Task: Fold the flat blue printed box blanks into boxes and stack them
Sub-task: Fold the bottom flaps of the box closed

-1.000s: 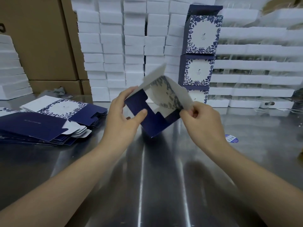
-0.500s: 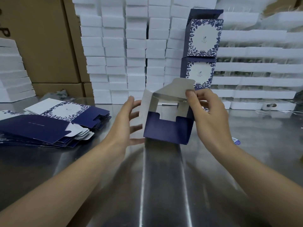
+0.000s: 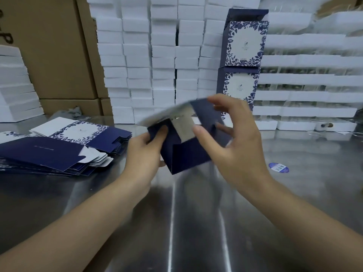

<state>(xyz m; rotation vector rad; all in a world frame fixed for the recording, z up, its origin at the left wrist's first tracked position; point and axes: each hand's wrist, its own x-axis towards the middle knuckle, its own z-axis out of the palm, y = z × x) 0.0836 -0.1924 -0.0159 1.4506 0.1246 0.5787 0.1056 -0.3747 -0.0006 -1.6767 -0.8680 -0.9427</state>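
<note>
Fingers of the right hand curl, slightly spread, round the half-formed box, thumb pressing a pale flap inward, while the left hand pinches its left wall just above the steel table. Keeping the walls square (blur hides the locking tabs) should let that flap tuck cleanly; flat blanks lie left, finished stack behind.

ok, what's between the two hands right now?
In the head view, only the half-folded blue box: the left hand grips its left side, and the right hand holds its top, thumb on a pale inner flap.
</note>
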